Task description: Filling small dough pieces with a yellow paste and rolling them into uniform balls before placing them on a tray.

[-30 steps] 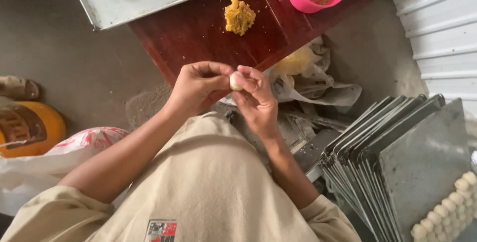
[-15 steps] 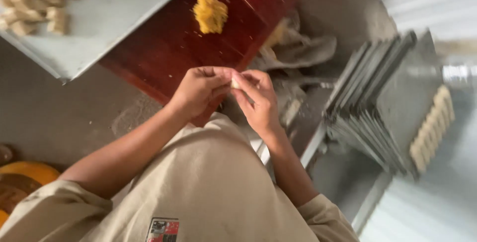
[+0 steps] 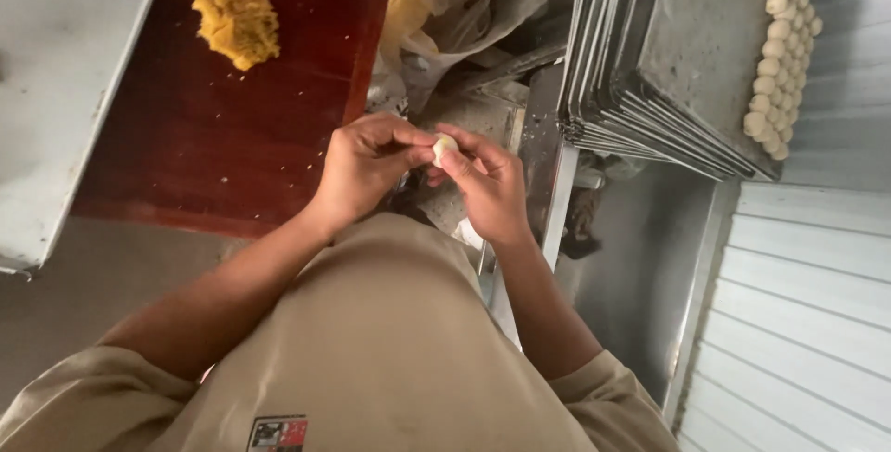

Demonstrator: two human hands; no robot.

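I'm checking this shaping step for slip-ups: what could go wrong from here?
The small pale dough piece is pinched only between the fingertips of the left hand and right hand, over the person's lap, so it might drop. The stacked metal trays lean at a tilt, so the dough balls could roll.

crumpled clear plastic bag (image 3: 464,6) above the board; small red-and-black shirt label (image 3: 277,433)

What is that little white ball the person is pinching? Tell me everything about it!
The little dough ball is pale cream, smooth and soft-looking, like raw dough. It is held in the air above the person's lap, pinched between the fingertips of the left hand and the right hand. Fingers cover most of it, so only one rounded bit shows.
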